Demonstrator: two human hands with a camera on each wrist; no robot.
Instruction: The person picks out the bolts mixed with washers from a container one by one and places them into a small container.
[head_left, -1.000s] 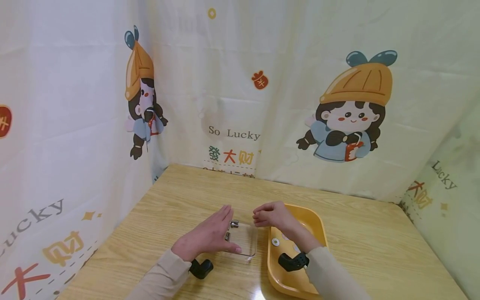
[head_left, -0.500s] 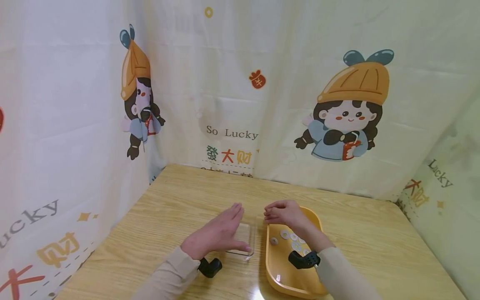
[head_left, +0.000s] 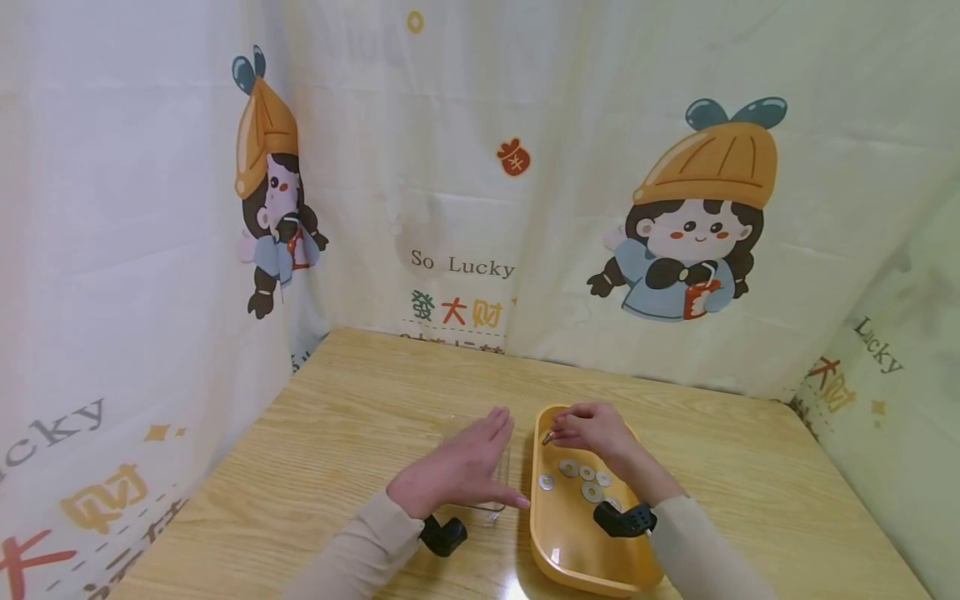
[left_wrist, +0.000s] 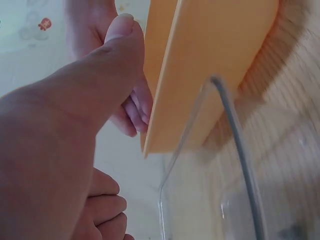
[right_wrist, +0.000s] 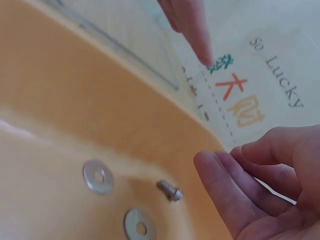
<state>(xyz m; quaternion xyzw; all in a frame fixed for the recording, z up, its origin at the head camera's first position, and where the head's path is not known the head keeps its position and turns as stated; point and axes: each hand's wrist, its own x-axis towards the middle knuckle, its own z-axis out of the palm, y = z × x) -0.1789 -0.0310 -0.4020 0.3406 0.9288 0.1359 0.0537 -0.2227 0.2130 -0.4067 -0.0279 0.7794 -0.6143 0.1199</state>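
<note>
My left hand hovers over a clear plastic box, fingers extended and thumb spread towards the tray. It holds nothing that I can see and hides much of the box in the head view. Over the far left corner of the orange tray is my right hand, its fingertips close together. A small metal screw shows just below those fingers, apart from them in the right wrist view. Several flat metal washers lie on the tray's floor; one washer is near the screw.
Box and tray stand side by side on a wooden table, a narrow gap between them. Printed curtains hang behind and at the sides. A black wrist device on the right arm overhangs the tray.
Both hands have shifted right in the head view, the left covering more of the box. The right hand has passed from the tray's edge to inside its corner, and a screw shows there.
</note>
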